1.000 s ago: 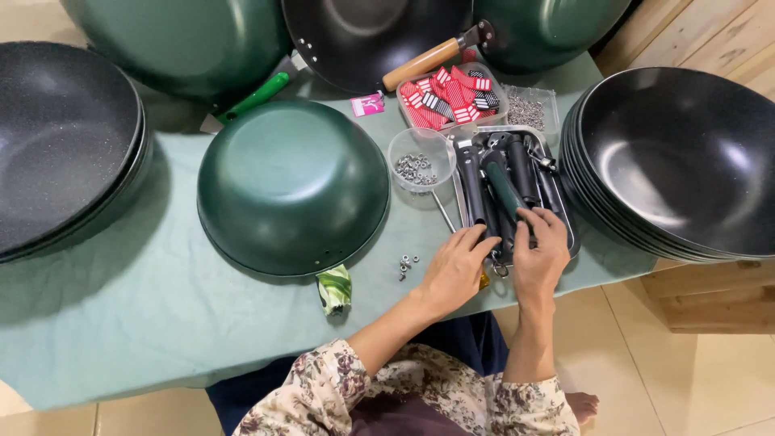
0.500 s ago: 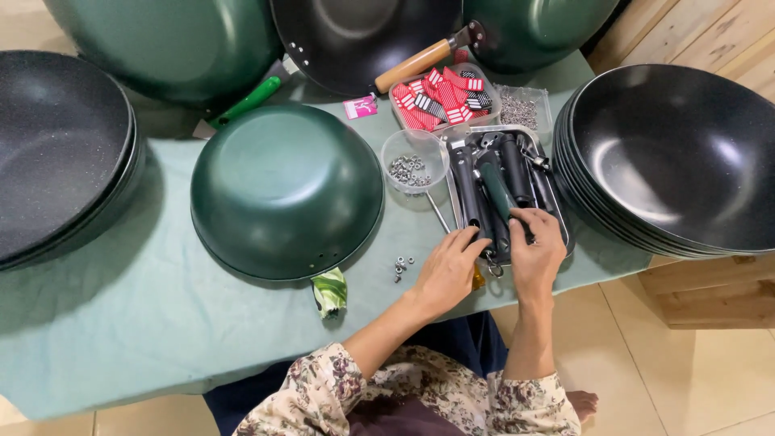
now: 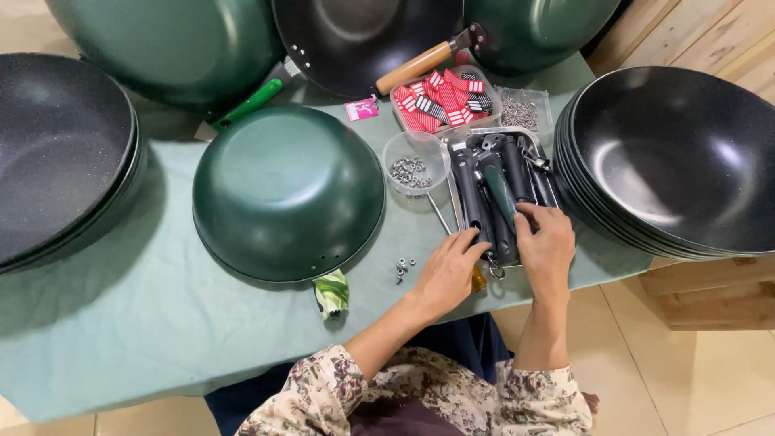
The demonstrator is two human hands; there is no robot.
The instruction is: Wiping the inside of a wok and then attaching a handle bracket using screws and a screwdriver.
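My left hand (image 3: 448, 273) lies at the near left corner of a metal tray (image 3: 457, 144), its fingertips touching a black handle (image 3: 468, 194) inside. My right hand (image 3: 549, 249) is over the tray's near end, thumb and fingers closed on the lower end of a dark green handle (image 3: 499, 187). Several more black handles fill the tray. An upturned green wok (image 3: 286, 194) sits on the green cloth to the left of my hands. A yellow piece (image 3: 479, 279) pokes out under my left hand.
A clear bowl of nuts (image 3: 413, 163), a tub of red striped packets (image 3: 444, 101) and a box of screws (image 3: 521, 113) stand behind the tray. Loose nuts (image 3: 402, 266) lie on the cloth. Black wok stacks flank it left (image 3: 56, 161) and right (image 3: 678, 161); more woks (image 3: 169, 48) at the back.
Both hands stay at the tray's near end, with the right fingers shifting slightly on the green handle. The view has drifted a little.
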